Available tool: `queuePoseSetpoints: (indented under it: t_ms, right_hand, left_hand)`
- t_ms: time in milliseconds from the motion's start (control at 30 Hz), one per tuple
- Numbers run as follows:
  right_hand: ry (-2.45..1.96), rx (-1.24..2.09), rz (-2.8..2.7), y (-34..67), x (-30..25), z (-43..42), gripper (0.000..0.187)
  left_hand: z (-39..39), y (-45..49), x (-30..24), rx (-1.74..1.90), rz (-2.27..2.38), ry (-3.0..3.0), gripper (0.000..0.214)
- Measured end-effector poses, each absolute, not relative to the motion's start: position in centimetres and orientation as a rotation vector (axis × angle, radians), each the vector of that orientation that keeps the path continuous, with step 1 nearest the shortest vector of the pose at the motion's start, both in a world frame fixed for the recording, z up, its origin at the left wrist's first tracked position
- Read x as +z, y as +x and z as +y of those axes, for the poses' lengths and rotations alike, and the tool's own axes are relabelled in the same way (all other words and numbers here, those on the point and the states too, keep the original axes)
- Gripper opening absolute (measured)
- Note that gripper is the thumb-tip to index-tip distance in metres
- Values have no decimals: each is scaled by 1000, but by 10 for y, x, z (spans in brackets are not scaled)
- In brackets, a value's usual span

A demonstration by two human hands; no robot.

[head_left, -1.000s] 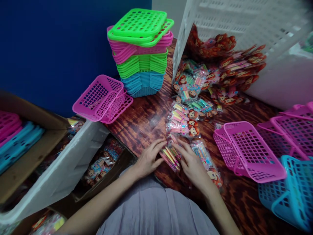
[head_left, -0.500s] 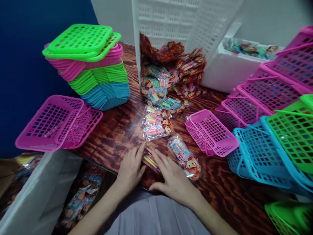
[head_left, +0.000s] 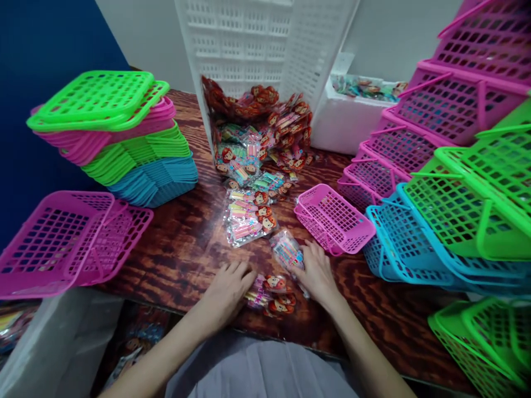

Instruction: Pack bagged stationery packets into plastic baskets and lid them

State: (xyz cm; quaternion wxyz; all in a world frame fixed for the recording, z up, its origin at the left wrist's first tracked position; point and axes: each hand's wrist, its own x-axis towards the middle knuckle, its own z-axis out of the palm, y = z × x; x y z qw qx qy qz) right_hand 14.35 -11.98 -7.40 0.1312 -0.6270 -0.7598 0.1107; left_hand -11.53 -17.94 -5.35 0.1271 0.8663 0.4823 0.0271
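My left hand (head_left: 232,290) lies on the table with its fingers apart and slightly bent, at the left end of some clear packets (head_left: 271,296) with yellow sticks and red-haired doll heads. Its thumb is mostly hidden. My right hand (head_left: 317,271) grips the right side of another clear packet (head_left: 285,249) of pastel sticks, covering its doll-head end. Beyond them a row of overlapping packets (head_left: 249,218) lies flat. To the right stands a small pink basket (head_left: 334,218), its inside facing up.
A white crate (head_left: 244,50) on its side spills packets at the back. Nested green, pink and blue baskets (head_left: 153,166) stand left, beside a pink basket (head_left: 53,237). Several blue (head_left: 406,240) and green baskets (head_left: 452,210) crowd the right. A foam box (head_left: 332,124) stands behind.
My right hand has moved from the near packets to the packet on their right. My left hand stays beside the near packets, now uncovered. The view has turned slightly right.
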Motion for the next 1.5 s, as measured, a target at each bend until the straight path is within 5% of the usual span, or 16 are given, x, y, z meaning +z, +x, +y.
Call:
queuePoseSetpoints:
  t_ms: [200, 433, 667, 1133, 1500]
  right_hand:
    - [-1634, 295, -2371, 120, -65, -145, 20]
    - [-1443, 366, -2577, 110, -47, -174, 75]
    - [-1386, 599, -2519, 121, -43, -184, 83]
    - [-1452, 1418, -1888, 134, -45, -183, 49]
    - [-1407, 1238, -1999, 130, -49, -174, 37]
  left_hand:
    - [-192, -113, -59, 167, 1355, 2557, 45]
    - [-205, -109, -52, 195, 1352, 2516, 45]
    - [-216, -111, -68, 408, 1463, 2448, 62]
    - [-224, -114, -73, 337, 1482, 2447, 64]
    - [-222, -112, -68, 334, 1481, 2420, 68]
